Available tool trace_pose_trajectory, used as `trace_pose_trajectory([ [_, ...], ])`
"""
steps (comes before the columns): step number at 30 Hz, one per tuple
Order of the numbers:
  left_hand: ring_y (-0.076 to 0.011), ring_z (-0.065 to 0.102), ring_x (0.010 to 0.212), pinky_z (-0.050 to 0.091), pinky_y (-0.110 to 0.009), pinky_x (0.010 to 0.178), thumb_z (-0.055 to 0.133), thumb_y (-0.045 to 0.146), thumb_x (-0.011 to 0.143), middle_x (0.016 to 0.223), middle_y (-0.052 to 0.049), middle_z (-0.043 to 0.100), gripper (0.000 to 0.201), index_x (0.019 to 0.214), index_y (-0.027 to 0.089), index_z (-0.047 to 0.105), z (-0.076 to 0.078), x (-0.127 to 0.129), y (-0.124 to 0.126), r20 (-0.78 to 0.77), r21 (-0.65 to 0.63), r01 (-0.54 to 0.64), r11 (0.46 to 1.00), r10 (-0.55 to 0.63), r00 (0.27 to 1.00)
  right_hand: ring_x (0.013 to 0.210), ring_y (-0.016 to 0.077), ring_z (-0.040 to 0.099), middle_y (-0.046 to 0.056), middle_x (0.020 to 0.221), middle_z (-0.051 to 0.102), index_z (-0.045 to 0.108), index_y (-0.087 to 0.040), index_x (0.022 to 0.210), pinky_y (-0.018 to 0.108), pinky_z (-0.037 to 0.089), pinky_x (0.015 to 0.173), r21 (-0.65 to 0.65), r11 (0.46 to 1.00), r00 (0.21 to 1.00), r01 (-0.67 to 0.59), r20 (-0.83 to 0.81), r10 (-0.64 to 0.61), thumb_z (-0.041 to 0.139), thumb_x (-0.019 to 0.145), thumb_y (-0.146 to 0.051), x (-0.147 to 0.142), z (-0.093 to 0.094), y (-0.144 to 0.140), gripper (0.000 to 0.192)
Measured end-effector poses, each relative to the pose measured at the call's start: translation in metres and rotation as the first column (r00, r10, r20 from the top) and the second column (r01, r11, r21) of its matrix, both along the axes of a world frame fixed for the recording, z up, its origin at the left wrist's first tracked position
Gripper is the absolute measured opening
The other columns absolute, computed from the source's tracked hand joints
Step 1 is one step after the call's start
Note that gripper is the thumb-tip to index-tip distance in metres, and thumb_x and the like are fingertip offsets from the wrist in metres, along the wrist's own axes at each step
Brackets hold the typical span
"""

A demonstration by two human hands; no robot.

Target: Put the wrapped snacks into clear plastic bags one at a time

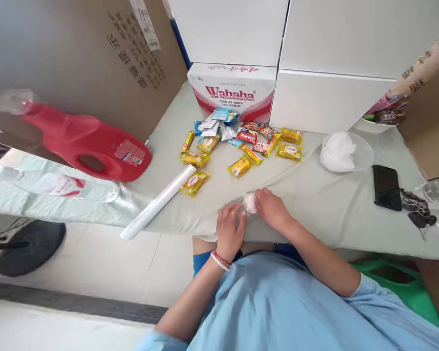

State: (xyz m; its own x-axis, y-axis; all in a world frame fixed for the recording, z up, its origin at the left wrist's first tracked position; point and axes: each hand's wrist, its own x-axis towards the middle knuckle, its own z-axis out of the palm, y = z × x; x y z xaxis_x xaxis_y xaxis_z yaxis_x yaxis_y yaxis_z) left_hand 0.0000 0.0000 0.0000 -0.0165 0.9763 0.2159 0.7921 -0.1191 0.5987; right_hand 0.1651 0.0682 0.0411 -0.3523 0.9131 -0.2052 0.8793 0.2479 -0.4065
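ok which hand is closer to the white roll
Left. The left hand is just right of the roll's near end; the right hand lies farther right, beyond the small packet.

Two hands on a small white packet at the desk's near edge

The left hand [229, 229] and right hand [272, 209] meet on a crumpled white packet [249, 203] on the grey desk [314, 195]. Behind lie snack packets [241, 141], mostly yellow, and a white roll [157, 202] juts over the edge. A red jug [84, 141] lies on its side at left; a Wahaha box [232, 92] stands behind. To the right sit a clear bowl [346, 152] and a black phone [387, 186].
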Motion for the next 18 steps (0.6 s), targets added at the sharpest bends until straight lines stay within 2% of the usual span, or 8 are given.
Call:
trace_pose_trajectory([
  [3, -0.0307, 0.060, 0.108, 0.051, -0.049, 0.098, 0.061, 0.029, 0.096, 0.111, -0.015, 0.067, 0.019, 0.106, 0.015, 0.068, -0.006, 0.016, 0.025, -0.039, -0.070, -0.017, 0.997, 0.014, 0.999, 0.095, 0.0255, 0.062, 0.014, 0.114, 0.062, 0.059, -0.016, 0.113, 0.035, 0.049, 0.080, 0.019, 1.000, 0.996, 0.019, -0.089, -0.018, 0.041, 0.102, -0.015, 0.003, -0.009, -0.004, 0.021],
  [6, -0.0283, 0.063, 0.102, 0.054, -0.045, 0.092, 0.061, 0.023, 0.093, 0.106, -0.013, 0.067, 0.016, 0.106, 0.016, 0.067, -0.003, 0.027, 0.036, 0.044, -0.030, -0.009, 0.999, 0.011, 0.999, 0.102, 0.0260, 0.062, 0.014, 0.113, 0.063, 0.058, -0.017, 0.112, 0.039, 0.050, 0.090, 0.025, 0.992, 0.938, 0.126, -0.329, -0.111, 0.040, 0.099, -0.013, 0.009, -0.015, -0.012, 0.022],
  [8, -0.0255, 0.064, 0.097, 0.055, -0.041, 0.086, 0.059, 0.021, 0.093, 0.103, -0.011, 0.067, 0.019, 0.111, 0.016, 0.065, 0.003, 0.033, 0.032, 0.115, 0.034, -0.007, 0.999, 0.003, 0.993, 0.102, 0.0248, 0.063, 0.011, 0.110, 0.065, 0.056, -0.019, 0.119, 0.040, 0.051, 0.094, -0.051, 0.973, 0.808, 0.224, -0.548, -0.215, 0.043, 0.100, -0.019, 0.016, -0.017, -0.020, 0.024],
  [11, -0.0243, 0.065, 0.100, 0.055, -0.039, 0.085, 0.058, 0.017, 0.095, 0.111, -0.012, 0.067, 0.023, 0.118, 0.017, 0.063, 0.014, 0.045, 0.019, 0.085, 0.205, 0.053, 0.977, -0.072, 0.994, 0.091, 0.0219, 0.067, 0.006, 0.109, 0.066, 0.050, -0.026, 0.133, 0.038, 0.056, 0.084, -0.345, 0.905, 0.453, 0.248, -0.785, -0.423, 0.049, 0.102, -0.043, 0.030, -0.016, -0.038, 0.036],
  [13, -0.0272, 0.064, 0.115, 0.054, -0.043, 0.093, 0.057, 0.012, 0.094, 0.122, -0.014, 0.066, 0.029, 0.121, 0.019, 0.064, 0.018, 0.056, 0.008, -0.035, 0.340, 0.217, 0.915, -0.218, 0.975, 0.096, 0.0221, 0.068, 0.006, 0.114, 0.068, 0.051, -0.029, 0.135, 0.037, 0.058, 0.083, -0.484, 0.853, 0.259, 0.193, -0.814, -0.520, 0.050, 0.101, -0.055, 0.041, -0.017, -0.049, 0.043],
  [14, -0.0290, 0.061, 0.122, 0.052, -0.045, 0.098, 0.056, 0.009, 0.093, 0.127, -0.015, 0.066, 0.032, 0.122, 0.019, 0.064, 0.019, 0.063, 0.003, -0.102, 0.377, 0.328, 0.866, -0.313, 0.944, 0.101, 0.0225, 0.068, 0.005, 0.117, 0.068, 0.053, -0.029, 0.134, 0.038, 0.057, 0.087, -0.506, 0.841, 0.217, 0.193, -0.813, -0.540, 0.051, 0.100, -0.058, 0.047, -0.018, -0.055, 0.044],
  [16, -0.0320, 0.054, 0.136, 0.049, -0.050, 0.105, 0.054, 0.006, 0.091, 0.137, -0.017, 0.064, 0.033, 0.119, 0.018, 0.066, 0.019, 0.076, -0.005, -0.179, 0.365, 0.528, 0.767, -0.498, 0.848, 0.106, 0.0228, 0.066, 0.005, 0.119, 0.069, 0.057, -0.028, 0.130, 0.038, 0.054, 0.095, -0.484, 0.834, 0.236, 0.263, -0.806, -0.543, 0.058, 0.097, -0.058, 0.062, -0.023, -0.064, 0.045],
  [18, -0.0309, 0.049, 0.142, 0.049, -0.049, 0.108, 0.052, 0.006, 0.091, 0.142, -0.017, 0.061, 0.033, 0.119, 0.017, 0.066, 0.018, 0.082, -0.009, -0.158, 0.293, 0.669, 0.683, -0.656, 0.738, 0.103, 0.0223, 0.066, 0.004, 0.117, 0.070, 0.060, -0.026, 0.128, 0.038, 0.052, 0.096, -0.438, 0.831, 0.310, 0.343, -0.783, -0.540, 0.064, 0.095, -0.054, 0.082, -0.028, -0.073, 0.043],
])
